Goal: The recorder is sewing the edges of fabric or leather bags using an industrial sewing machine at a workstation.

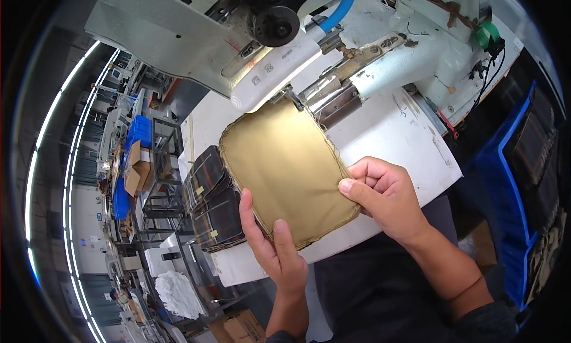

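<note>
A gold, shiny fabric panel (282, 170) with rounded corners and frayed, stitched edges lies under the sewing machine head (273, 75). Its far edge reaches the presser foot (290, 96). My right hand (383, 194) pinches the panel's right edge between thumb and fingers. At the near left corner, my left hand (276, 251) holds the panel loosely, thumb on top and a long finger stretched along the left edge; its other fingers are hidden. Dark plaid pieces (217, 215) with small tan tabs lie just left of the panel.
The white table (410, 141) extends right beneath the machine's arm (404, 63). A blue-edged bin (505, 188) with plaid pieces stands at the right. On the left are metal racks (163, 188), blue bins (138, 132), a cardboard box (138, 169) and a white bundle (178, 292).
</note>
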Motion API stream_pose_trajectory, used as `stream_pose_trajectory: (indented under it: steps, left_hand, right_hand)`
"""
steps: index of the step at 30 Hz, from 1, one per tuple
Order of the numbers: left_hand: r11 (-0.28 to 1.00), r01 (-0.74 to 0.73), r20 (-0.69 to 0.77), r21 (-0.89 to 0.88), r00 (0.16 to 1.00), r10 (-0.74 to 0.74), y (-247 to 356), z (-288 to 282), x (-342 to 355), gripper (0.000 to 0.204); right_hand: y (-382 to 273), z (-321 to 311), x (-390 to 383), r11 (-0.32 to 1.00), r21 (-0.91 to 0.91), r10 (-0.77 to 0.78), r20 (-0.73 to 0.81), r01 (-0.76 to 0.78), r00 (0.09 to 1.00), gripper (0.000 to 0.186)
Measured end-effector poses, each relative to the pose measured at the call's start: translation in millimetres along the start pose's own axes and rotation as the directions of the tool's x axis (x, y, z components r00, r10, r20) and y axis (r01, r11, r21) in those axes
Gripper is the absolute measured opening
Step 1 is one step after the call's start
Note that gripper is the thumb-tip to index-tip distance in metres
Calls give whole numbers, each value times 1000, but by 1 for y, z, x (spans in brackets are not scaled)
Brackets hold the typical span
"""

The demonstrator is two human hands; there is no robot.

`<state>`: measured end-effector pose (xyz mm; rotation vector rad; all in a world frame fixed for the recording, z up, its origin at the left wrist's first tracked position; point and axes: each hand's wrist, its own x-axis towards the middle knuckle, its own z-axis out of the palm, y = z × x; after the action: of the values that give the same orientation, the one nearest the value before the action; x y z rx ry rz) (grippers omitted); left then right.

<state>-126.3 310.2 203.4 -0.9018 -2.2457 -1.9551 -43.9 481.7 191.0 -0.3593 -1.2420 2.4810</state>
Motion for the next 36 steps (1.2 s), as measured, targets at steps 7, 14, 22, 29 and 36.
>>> stream_pose_trajectory:
  steps: [7,14,22,29,36]
  left_hand:
    - [1000,-18,-52,-19,998,17,0,1,22,58]
    - [992,-30,-61,-125,998,22,6,3,49,60]
    - [979,44,-73,-200,995,-60,-5,1,76,59]
    - [962,139,-128,-235,977,-172,-31,-10,95,36]
    - [913,320,-62,-252,936,-345,-44,-13,98,14]
  right_hand:
    - [-6,5,21,1000,13,24,-14,-24,1000,15]
    - [-18,19,39,989,144,16,-22,-13,1000,13]
    - [-13,21,63,995,95,-36,-68,42,997,12]
    - [-18,-5,51,959,-281,-81,-132,41,988,13]
    - [-12,-119,27,-60,-997,-720,75,47,690,29]
